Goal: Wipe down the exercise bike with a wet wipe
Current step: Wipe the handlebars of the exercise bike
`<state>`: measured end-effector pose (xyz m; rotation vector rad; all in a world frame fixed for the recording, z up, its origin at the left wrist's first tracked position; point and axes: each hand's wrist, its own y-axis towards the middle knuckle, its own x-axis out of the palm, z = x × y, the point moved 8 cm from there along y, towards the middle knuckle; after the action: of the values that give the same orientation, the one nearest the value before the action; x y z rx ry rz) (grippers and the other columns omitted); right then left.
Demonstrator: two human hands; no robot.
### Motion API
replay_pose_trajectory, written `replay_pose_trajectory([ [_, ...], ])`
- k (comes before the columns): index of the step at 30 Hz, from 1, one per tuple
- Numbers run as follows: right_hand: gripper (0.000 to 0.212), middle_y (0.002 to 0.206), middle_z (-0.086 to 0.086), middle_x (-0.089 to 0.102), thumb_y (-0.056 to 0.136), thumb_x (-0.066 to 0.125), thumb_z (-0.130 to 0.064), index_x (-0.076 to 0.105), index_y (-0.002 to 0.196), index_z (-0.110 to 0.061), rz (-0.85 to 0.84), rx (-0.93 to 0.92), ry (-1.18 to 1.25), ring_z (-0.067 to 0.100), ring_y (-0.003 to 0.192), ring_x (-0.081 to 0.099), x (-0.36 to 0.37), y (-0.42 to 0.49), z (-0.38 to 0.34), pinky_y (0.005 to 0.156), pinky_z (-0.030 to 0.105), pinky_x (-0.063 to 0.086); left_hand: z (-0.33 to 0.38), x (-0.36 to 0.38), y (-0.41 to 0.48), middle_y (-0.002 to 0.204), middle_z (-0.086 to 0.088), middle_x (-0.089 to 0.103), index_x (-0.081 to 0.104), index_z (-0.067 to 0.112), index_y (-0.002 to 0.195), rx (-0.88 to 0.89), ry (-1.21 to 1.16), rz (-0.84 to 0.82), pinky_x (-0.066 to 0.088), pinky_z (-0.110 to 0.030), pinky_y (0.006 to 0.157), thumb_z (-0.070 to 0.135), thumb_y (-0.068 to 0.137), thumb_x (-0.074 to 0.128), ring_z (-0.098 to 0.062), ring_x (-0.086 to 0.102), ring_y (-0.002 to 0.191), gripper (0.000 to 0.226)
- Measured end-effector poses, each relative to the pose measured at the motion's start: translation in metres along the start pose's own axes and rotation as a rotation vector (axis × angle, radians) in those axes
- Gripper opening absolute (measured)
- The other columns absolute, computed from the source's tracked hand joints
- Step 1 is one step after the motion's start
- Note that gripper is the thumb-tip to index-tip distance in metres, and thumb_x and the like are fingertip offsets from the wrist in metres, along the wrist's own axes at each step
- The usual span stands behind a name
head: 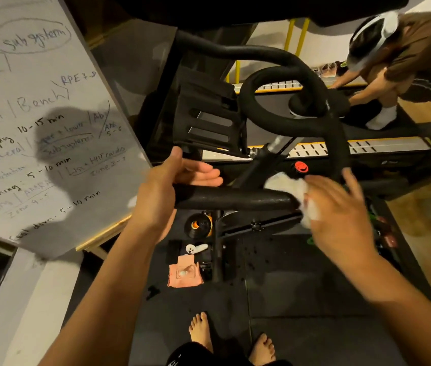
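Wet wipe (283,187), white and bunched, lies on the right end of the near handlebar (235,199) of the exercise bike (312,77). It sits under the palm of the right hand (338,207), whose fingers (352,180) are straight, spread and blurred. The padded black bar runs left to right. The left hand (172,180) rests at its left end, fingers straight and together behind the bar, thumb up. A red knob (300,167) sits just beyond the wipe. A pink packet (182,272) lies on the floor mat (301,286) below.
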<state>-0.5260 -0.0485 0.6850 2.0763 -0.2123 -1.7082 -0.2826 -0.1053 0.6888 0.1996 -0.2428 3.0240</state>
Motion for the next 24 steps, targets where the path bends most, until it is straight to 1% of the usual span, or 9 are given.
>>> replay_pose_trajectory([
  [2,0.042,0.116,0.014,0.067,0.071,0.074,-0.001,0.066,0.112,-0.001,0.000,0.089,-0.083,0.031,0.118,0.058,-0.002,-0.006,0.026,0.110,0.061,0.027,-0.001,-0.001,0.000,0.099,-0.023,0.073,0.069,-0.001,0.094,0.005,0.017,-0.002,0.049,-0.051,0.101,0.042,0.105,0.031,-0.034,0.071,0.100,0.058],
  [4,0.042,0.111,0.016,0.062,0.068,0.078,-0.002,0.067,0.108,-0.002,0.063,0.177,-0.045,0.036,0.111,0.052,-0.001,-0.007,0.019,0.098,0.054,0.039,-0.002,-0.002,0.001,0.103,-0.023,0.073,0.069,0.001,0.100,0.002,-0.011,-0.007,0.048,-0.053,0.102,0.043,0.105,0.030,-0.035,0.070,0.102,0.058],
  [7,0.024,0.091,0.012,0.054,0.078,0.065,-0.010,0.067,0.102,-0.007,0.227,0.150,0.112,0.034,0.084,0.050,-0.002,-0.001,-0.039,0.070,0.044,0.045,-0.006,-0.005,0.003,0.114,-0.020,0.071,0.064,0.005,0.119,0.018,-0.055,-0.002,0.045,-0.052,0.106,0.047,0.104,0.027,-0.031,0.067,0.112,0.058],
  [9,0.029,0.085,0.009,0.057,0.080,0.054,-0.018,0.068,0.104,-0.008,0.237,0.090,0.211,0.028,0.078,0.054,0.001,0.014,-0.092,0.068,0.039,0.049,-0.006,-0.006,0.003,0.117,-0.018,0.070,0.062,0.006,0.124,0.028,-0.057,-0.004,0.043,-0.051,0.108,0.048,0.104,0.025,-0.029,0.065,0.115,0.059],
  [14,0.039,0.086,0.005,0.064,0.088,0.046,-0.028,0.068,0.115,-0.009,0.117,0.019,0.384,0.024,0.076,0.063,0.001,0.037,-0.162,0.060,0.033,0.055,-0.003,-0.003,-0.001,0.109,-0.016,0.073,0.074,0.009,0.103,0.039,0.086,-0.074,0.046,-0.052,0.104,0.042,0.106,0.028,-0.030,0.068,0.109,0.057],
  [16,0.038,0.090,0.006,0.065,0.087,0.053,-0.024,0.067,0.119,-0.008,0.127,-0.081,0.387,0.026,0.079,0.065,0.002,0.024,-0.146,0.062,0.036,0.057,0.006,-0.004,-0.003,0.106,-0.010,0.074,0.076,0.014,0.101,0.166,0.351,-0.071,0.050,-0.044,0.102,0.037,0.105,0.038,-0.020,0.068,0.106,0.044],
  [18,0.038,0.086,0.007,0.064,0.082,0.060,-0.018,0.069,0.117,-0.007,0.155,-0.090,0.261,0.028,0.075,0.064,-0.002,0.010,-0.108,0.060,0.036,0.057,0.028,0.001,-0.012,0.112,-0.006,0.073,0.074,0.017,0.107,0.485,0.890,-0.006,0.051,-0.031,0.099,0.034,0.102,0.044,-0.014,0.066,0.109,0.034],
  [20,0.027,0.077,0.010,0.061,0.081,0.058,-0.018,0.071,0.101,-0.006,0.163,0.042,0.109,0.033,0.067,0.062,-0.006,0.002,-0.056,0.056,0.038,0.055,0.034,0.020,-0.032,0.123,-0.005,0.069,0.073,0.016,0.113,0.792,1.345,0.041,0.044,-0.048,0.107,0.033,0.097,0.045,-0.023,0.058,0.125,0.036],
  [24,0.023,0.075,0.018,0.058,0.087,0.053,-0.018,0.069,0.085,-0.002,0.080,0.353,-0.075,0.040,0.065,0.058,-0.018,0.002,0.018,0.054,0.042,0.051,-0.002,0.040,-0.060,0.159,-0.010,0.030,0.038,0.015,0.150,0.641,1.771,0.075,0.005,-0.066,0.117,0.048,0.093,0.051,-0.030,0.010,0.152,0.067],
])
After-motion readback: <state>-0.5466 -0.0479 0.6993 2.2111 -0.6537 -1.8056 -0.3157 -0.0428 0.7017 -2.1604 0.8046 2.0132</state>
